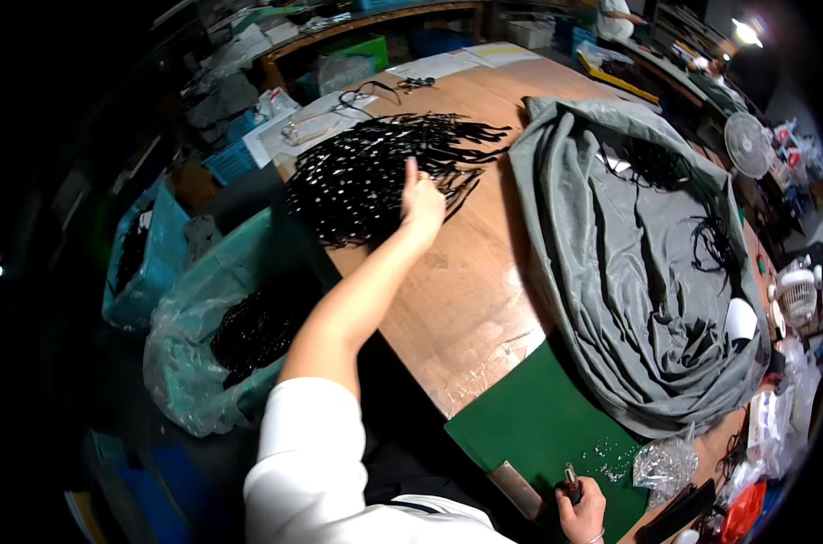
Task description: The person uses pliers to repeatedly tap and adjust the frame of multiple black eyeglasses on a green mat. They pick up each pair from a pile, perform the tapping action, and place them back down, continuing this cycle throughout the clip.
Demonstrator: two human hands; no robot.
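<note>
My left hand (pixel 422 201) reaches over a fanned pile of black cords (pixel 348 177) with small pale shiny spots, at the far left of the table. One finger stretches out over the cords and the others are partly hidden; the hand looks open. At the near right, my right hand (pixel 582 512) is closed around a small tool (pixel 570 483) with a dark handle and a metal tip. It is above a green mat (pixel 511 412). Tiny shiny pieces (pixel 611 458) lie scattered on the mat beside a clear plastic bag (pixel 665 464).
A grey cloth (pixel 602 272) with raised folds covers the table's right side, with black cords (pixel 715 245) on it. A flat metal piece (pixel 517 490) lies at the mat's near edge. Left of the table stands a plastic-lined bin (pixel 180 354) holding dark cords. A fan (pixel 749 145) stands far right.
</note>
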